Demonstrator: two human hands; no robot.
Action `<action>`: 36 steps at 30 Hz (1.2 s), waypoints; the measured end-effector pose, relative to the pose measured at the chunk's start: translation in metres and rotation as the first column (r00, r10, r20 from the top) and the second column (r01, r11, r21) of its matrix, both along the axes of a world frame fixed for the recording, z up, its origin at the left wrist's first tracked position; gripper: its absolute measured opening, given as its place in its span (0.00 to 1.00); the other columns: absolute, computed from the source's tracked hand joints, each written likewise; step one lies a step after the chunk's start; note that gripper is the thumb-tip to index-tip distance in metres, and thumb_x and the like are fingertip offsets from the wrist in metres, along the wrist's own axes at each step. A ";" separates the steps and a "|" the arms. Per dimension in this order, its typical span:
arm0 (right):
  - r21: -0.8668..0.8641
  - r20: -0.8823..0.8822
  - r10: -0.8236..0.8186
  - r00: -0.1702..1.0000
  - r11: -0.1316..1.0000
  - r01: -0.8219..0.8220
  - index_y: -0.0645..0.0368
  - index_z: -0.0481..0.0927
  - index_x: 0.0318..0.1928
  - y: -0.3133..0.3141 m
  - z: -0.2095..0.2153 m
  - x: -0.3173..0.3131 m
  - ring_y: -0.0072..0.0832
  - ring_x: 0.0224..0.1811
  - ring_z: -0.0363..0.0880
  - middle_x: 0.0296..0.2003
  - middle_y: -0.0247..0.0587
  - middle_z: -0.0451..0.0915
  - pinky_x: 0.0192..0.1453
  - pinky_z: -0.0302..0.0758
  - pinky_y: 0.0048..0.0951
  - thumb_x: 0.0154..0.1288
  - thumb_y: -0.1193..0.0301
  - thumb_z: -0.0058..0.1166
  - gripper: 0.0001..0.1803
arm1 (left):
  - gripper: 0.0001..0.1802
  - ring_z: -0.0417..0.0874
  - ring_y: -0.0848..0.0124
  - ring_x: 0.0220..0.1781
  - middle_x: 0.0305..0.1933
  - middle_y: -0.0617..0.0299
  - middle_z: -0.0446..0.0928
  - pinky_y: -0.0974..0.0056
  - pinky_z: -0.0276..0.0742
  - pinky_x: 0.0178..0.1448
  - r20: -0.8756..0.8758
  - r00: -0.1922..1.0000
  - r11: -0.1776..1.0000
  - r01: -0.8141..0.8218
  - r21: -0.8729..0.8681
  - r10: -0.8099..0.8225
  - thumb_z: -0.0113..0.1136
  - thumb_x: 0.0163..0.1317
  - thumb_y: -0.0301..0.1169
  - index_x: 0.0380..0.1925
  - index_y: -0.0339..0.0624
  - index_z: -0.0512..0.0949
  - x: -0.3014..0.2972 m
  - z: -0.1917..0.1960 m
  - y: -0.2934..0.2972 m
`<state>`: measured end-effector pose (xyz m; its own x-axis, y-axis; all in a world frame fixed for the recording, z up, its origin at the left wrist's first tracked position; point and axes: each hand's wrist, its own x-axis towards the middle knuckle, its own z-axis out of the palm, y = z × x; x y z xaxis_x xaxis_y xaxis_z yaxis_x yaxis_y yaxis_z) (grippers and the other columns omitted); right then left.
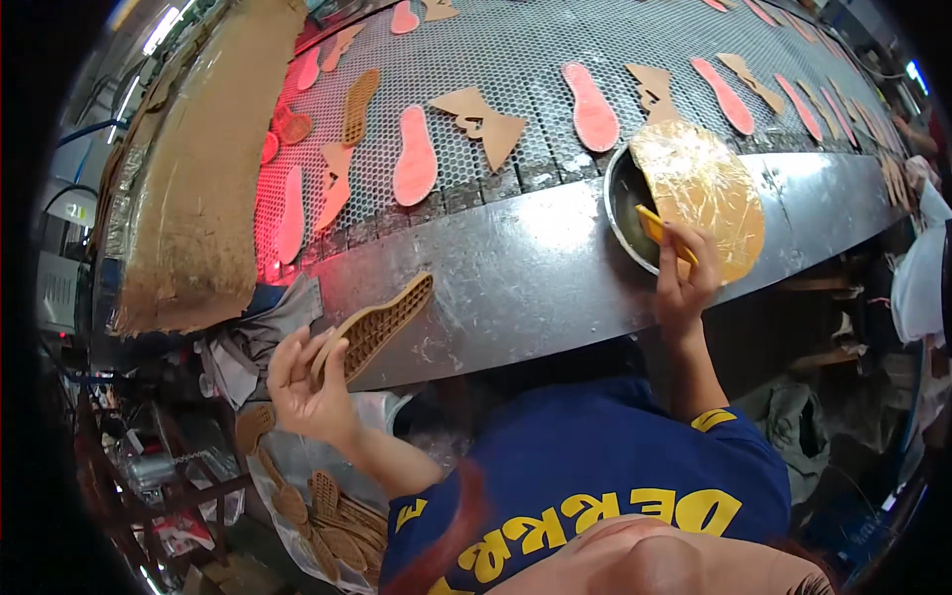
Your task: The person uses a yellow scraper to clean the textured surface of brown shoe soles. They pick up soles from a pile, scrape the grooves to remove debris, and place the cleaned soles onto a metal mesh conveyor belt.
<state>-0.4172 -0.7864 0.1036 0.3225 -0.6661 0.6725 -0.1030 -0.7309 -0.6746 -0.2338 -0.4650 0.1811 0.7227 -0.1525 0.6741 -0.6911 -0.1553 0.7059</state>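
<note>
My left hand [309, 382] holds a tan rubber shoe sole [382, 322] with a waffle tread, tilted up over the metal edge [516, 278] of the conveyor. My right hand [684, 283] grips a yellow-handled brush [662, 232] whose tip dips into a round metal bowl [623, 203]. A crinkled, glue-crusted golden sheet [706, 188] covers most of that bowl. The brush bristles are hidden inside the bowl.
A mesh conveyor belt [535, 59] carries several pink insoles [415, 159] and tan sole pieces [481, 119]. A stained cardboard panel [203, 169] stands at the left. A bag of several tan soles [322, 521] lies at lower left. Cloths hang at the right.
</note>
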 end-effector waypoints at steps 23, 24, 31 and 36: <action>0.625 0.575 0.123 0.809 0.572 -0.531 0.64 0.75 0.46 -0.038 -0.019 0.000 0.23 0.29 0.79 0.35 0.40 0.78 0.37 0.79 0.23 0.69 0.75 0.49 0.09 | 0.23 0.82 0.59 0.33 0.42 0.45 0.76 0.60 0.83 0.33 -0.473 0.166 0.493 0.456 -0.741 -0.865 0.38 0.67 0.40 0.51 0.31 0.66 -0.047 -0.130 -0.090; 0.625 0.616 0.100 0.782 0.542 -0.562 0.64 0.74 0.47 -0.035 -0.016 0.003 0.25 0.30 0.80 0.36 0.41 0.78 0.39 0.79 0.25 0.69 0.75 0.49 0.09 | 0.24 0.82 0.60 0.29 0.39 0.45 0.76 0.62 0.83 0.29 -0.456 0.085 0.447 0.419 -0.790 -0.886 0.36 0.67 0.42 0.50 0.30 0.67 -0.052 -0.134 -0.092; 0.418 0.584 0.267 0.767 0.711 -0.565 0.66 0.74 0.47 0.003 -0.011 0.029 0.33 0.43 0.79 0.44 0.47 0.77 0.52 0.75 0.30 0.70 0.69 0.50 0.12 | 0.44 0.81 0.65 0.28 0.37 0.50 0.76 0.67 0.79 0.23 -0.597 0.020 0.556 0.393 -0.733 -0.802 0.22 0.66 0.65 0.49 0.33 0.70 -0.063 -0.143 -0.099; -0.053 0.126 0.405 0.905 0.914 -0.402 0.66 0.81 0.43 0.019 0.011 0.044 0.39 0.46 0.79 0.44 0.53 0.79 0.52 0.74 0.33 0.61 0.69 0.61 0.14 | 0.46 0.81 0.66 0.28 0.36 0.51 0.77 0.66 0.78 0.28 -0.607 0.040 0.548 0.480 -0.685 -0.794 0.23 0.64 0.68 0.48 0.32 0.71 -0.064 -0.150 -0.098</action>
<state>-0.3736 -0.7673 0.1141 0.4680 -0.4803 0.7418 0.2925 -0.7079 -0.6429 -0.2975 -0.5629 0.0309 0.5461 -0.8354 -0.0620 0.5162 0.2773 0.8103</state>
